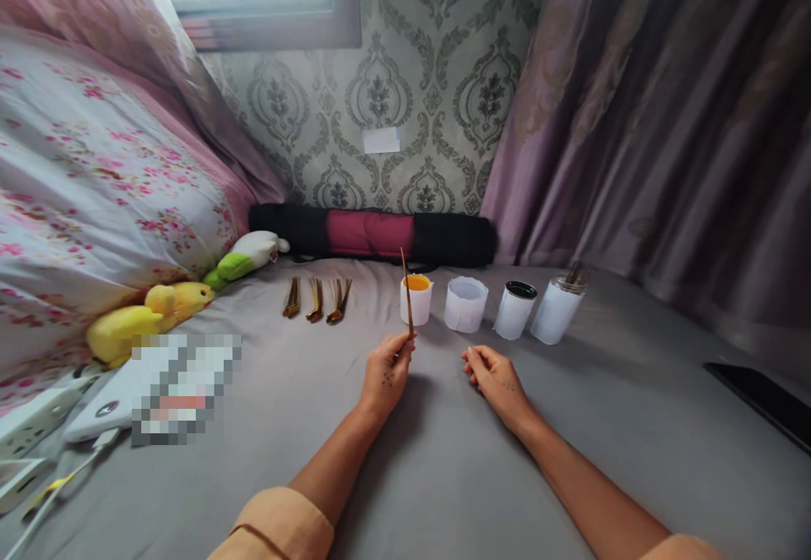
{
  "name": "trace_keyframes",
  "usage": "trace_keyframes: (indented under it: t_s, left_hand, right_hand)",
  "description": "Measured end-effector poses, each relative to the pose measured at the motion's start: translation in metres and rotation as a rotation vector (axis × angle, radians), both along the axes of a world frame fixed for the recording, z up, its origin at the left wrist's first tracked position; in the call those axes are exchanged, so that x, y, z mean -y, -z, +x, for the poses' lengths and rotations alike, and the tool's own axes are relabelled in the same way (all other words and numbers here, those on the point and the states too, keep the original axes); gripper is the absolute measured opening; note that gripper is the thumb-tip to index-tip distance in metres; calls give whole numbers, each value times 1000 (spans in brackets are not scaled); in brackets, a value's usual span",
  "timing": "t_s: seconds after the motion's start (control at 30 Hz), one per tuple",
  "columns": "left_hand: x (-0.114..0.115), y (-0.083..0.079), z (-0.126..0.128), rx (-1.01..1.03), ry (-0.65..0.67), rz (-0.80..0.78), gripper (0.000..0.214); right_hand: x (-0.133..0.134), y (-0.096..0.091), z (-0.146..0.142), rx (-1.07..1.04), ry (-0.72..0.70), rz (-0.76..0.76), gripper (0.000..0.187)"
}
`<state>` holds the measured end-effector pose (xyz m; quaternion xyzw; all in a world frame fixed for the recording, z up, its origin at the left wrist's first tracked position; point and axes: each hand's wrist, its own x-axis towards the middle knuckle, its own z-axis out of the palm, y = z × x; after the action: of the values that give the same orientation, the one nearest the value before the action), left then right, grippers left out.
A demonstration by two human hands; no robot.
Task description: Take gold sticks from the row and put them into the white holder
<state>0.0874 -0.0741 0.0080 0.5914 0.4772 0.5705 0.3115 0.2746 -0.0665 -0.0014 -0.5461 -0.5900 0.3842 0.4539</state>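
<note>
My left hand point(388, 372) is closed around the lower end of a thin brown stick point(406, 294). The stick stands nearly upright and passes in front of a white-wrapped cup with orange-yellow contents point(415, 305). My right hand point(494, 378) is loosely curled, fingers together, with nothing visible in it. Just behind that hand is a white cup with pale contents point(467, 307). To its right are a white-wrapped can with a dark inside point(516, 313) and another white-wrapped can point(556, 313) holding several thin brown sticks. Three brown-gold bundles point(315, 300) lie farther left.
A grey sheet point(304, 425) covers the surface. A black and maroon roll point(373, 232) lies along the wall. At left are plush toys point(181, 302), a white device with a cable point(117, 395) and a power strip point(38, 416). A black phone point(764, 399) lies at far right.
</note>
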Motion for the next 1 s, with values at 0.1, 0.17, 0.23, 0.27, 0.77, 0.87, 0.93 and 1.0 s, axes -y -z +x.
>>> trace_keyframes:
  t_s: [0.1, 0.17, 0.23, 0.27, 0.77, 0.87, 0.93, 1.0]
  left_hand:
    - [2, -3, 0, -83, -5, 55, 25]
    - [4, -6, 0, -147, -3, 94, 25]
    - [5, -8, 0, -194, 3, 128, 25]
    - [6, -8, 0, -212, 8, 143, 25]
    - [6, 0, 0, -619, 5, 241, 31]
    - [7, 0, 1, -671, 9, 272, 32]
    - [8, -1, 1, -710, 13, 284, 32]
    - [8, -3, 1, -760, 19, 288, 32]
  right_hand:
    - [0, -1, -1, -19, -1, -5, 37]
    - [0, -2, -1, -20, 1, -4, 37]
    - [1, -3, -2, -18, 2, -3, 37]
    - [1, -3, -2, -19, 3, -4, 37]
    - [4, -7, -1, -66, -10, 37, 37]
    - [5, -10, -1, -68, -10, 45, 37]
    - [6, -12, -1, -71, -14, 55, 37]
    - [7, -14, -2, -81, -23, 64, 38]
